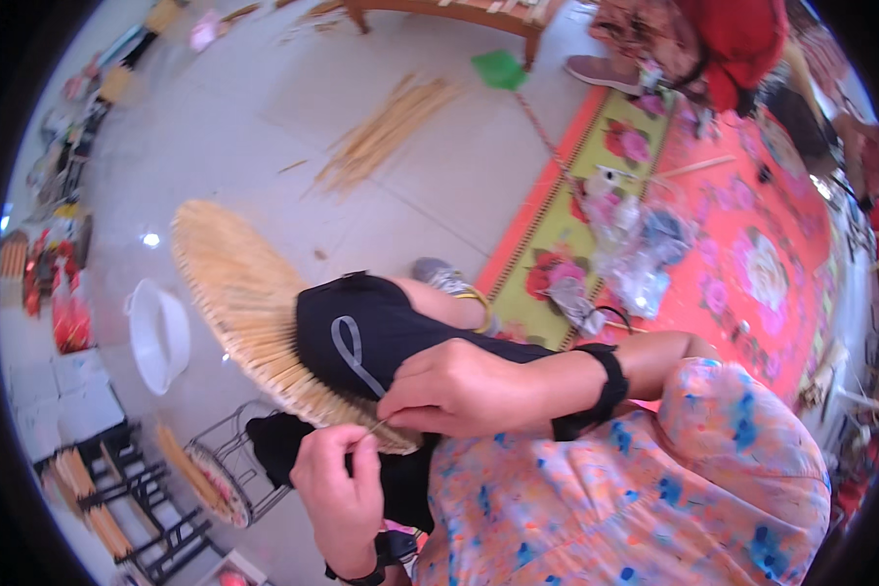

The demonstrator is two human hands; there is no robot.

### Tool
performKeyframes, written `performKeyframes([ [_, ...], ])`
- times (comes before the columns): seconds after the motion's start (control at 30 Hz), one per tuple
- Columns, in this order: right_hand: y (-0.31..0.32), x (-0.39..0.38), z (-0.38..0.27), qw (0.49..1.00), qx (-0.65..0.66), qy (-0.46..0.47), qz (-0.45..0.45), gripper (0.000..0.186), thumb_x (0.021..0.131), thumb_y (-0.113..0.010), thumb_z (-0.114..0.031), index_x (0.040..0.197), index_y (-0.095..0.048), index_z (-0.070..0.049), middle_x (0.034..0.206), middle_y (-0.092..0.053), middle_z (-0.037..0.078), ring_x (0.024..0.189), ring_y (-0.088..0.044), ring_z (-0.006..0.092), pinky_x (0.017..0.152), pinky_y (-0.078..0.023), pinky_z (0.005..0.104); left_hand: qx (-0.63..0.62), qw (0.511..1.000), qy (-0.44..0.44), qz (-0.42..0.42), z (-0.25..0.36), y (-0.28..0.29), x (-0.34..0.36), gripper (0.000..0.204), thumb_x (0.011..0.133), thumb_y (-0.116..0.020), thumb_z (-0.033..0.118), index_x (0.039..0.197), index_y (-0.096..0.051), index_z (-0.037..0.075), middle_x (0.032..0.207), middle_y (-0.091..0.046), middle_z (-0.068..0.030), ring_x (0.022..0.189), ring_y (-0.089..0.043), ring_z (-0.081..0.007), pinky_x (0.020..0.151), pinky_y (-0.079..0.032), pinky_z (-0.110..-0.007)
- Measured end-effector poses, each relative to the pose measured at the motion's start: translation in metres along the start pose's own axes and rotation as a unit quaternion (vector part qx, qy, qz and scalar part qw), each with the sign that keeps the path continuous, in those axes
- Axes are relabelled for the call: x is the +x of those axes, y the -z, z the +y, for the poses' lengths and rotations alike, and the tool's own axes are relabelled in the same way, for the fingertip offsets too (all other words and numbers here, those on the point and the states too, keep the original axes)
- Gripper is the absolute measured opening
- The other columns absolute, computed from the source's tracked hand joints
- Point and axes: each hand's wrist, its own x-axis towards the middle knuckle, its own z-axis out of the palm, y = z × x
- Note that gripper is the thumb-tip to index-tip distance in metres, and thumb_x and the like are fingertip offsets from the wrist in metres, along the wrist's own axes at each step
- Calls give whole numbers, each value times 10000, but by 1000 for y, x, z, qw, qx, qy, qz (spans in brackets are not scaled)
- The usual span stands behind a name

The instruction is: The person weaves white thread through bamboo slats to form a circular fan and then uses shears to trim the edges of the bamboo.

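A broad, flat piece of pale straw strips (239, 273), laid out in ribs like a fan with a bound rim, leans across my black-clad knee (337, 327). At its near end, my left hand (337, 493) pinches a thin pale strand (374, 427) between thumb and finger. My right hand (444, 386) is closed on the same strand just to the right, its fingers bent at the rim. The two hands are close together. Part of the straw piece's right side is hidden behind my knee and right hand.
Loose straw strips (386, 132) lie on the tiled floor ahead. A white basin (158, 337) stands at left, near a black wire rack (146, 498). On the right, a floral mat (752, 264) holds plastic bags (635, 254). Another person's shoe (601, 71) shows at the far right.
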Motion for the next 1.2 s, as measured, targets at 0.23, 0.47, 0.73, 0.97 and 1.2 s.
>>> performKeyframes([
  [0.23, 6, -26, 4, 954, 207, -216, 6, 141, 913, -692, -110, 988, -686, 10, 795, -694, 28, 706, -617, 58, 624, -510, 243, -13, 996, -69, -47, 3, -15, 16, 109, 798, -701, 7, 844, -602, 11, 758, -637, -105, 695, -601, -290, 627, -472, -374],
  [0.47, 27, -56, 37, 843, 360, -389, 96, 120, 913, -630, -83, 985, -680, 0, 823, -675, 29, 732, -654, 104, 654, -544, 249, -41, 996, -80, -8, 3, -31, 21, 139, 794, -692, -16, 920, -638, 2, 844, -650, -119, 712, -620, -250, 672, -499, -330],
  [0.73, 163, -219, 164, 756, -312, -539, 200, 185, 821, -589, -177, 781, -655, -9, 673, -658, 138, 660, -669, 237, 610, -526, 382, -94, 988, 19, 119, -49, 21, 3, 92, 935, -553, -24, 999, -619, -31, 931, -657, -102, 680, -597, -121, 647, -486, -230],
  [0.97, 116, -321, 199, 674, -381, -619, 131, 175, 806, -600, -180, 790, -687, -28, 777, -678, 210, 743, -670, 383, 678, -537, 467, -98, 986, 69, 121, -73, 32, -12, 115, 958, -520, -1, 1032, -605, -27, 916, -633, -92, 704, -566, -112, 676, -468, -225],
  [1.2, 85, -329, 231, 626, -399, -649, 164, 204, 865, -553, -194, 881, -687, -41, 882, -685, 227, 873, -664, 413, 787, -532, 509, -70, 985, 88, 132, -77, 40, -18, 111, 959, -539, 20, 1032, -606, -30, 889, -637, -95, 691, -572, -114, 657, -470, -225],
])
